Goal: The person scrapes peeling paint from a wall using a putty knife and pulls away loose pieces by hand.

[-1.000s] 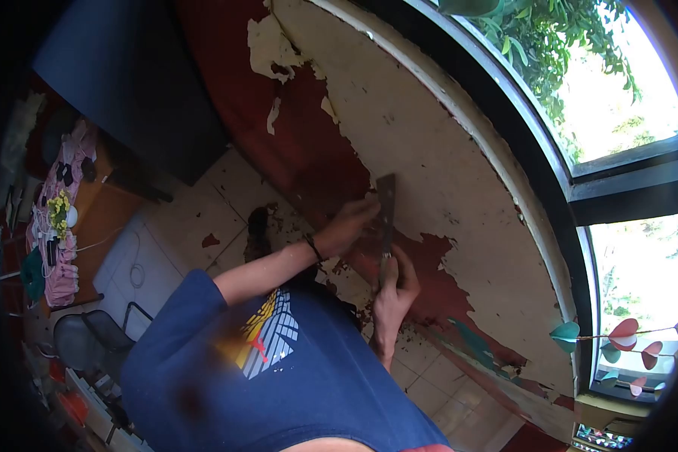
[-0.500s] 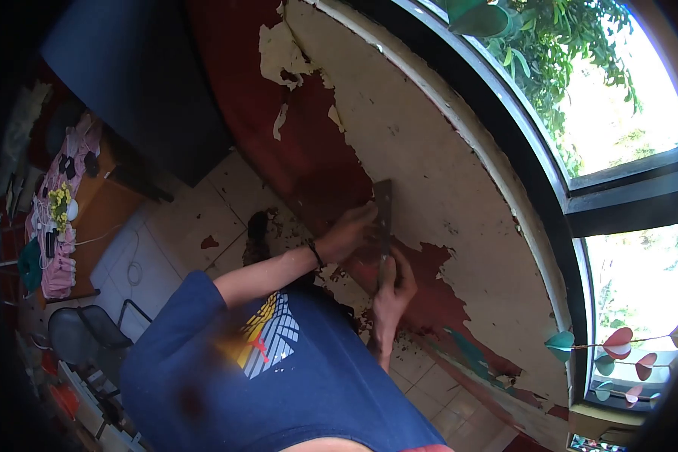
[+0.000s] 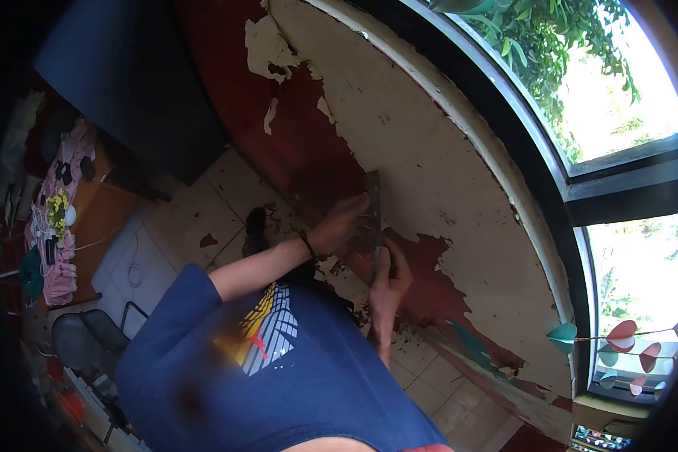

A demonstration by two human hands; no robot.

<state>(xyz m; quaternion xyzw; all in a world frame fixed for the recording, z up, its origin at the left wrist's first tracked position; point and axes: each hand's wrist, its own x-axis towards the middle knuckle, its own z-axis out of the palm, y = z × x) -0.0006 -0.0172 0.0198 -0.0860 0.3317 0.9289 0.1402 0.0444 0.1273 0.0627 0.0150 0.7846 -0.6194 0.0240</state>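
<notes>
A scraper [image 3: 375, 197] with a flat dark blade stands against the wall, where red paint [image 3: 422, 260] borders a bare beige patch [image 3: 422, 158]. My right hand [image 3: 390, 277] is closed around its handle, below the blade. Coming in from the left, my left hand [image 3: 343, 224], with a dark band at its wrist, has its fingers closed on the blade side of the scraper. Its fingertips are partly hidden and a little blurred. The blade is seen nearly edge-on, so I cannot tell how firmly it touches the wall.
Paint flakes litter the tiled floor [image 3: 196, 215] below the wall. A loose paint strip [image 3: 270, 117] hangs higher up. Windows [image 3: 633, 279] and a heart garland [image 3: 621, 336] are at the right. Leftward are a wooden table [image 3: 120, 203] and a dark chair [image 3: 79, 339].
The view has shifted slightly, moving the wall up and left in the picture. The scraper's blade has turned and now looks narrower. Both hands keep their hold.
</notes>
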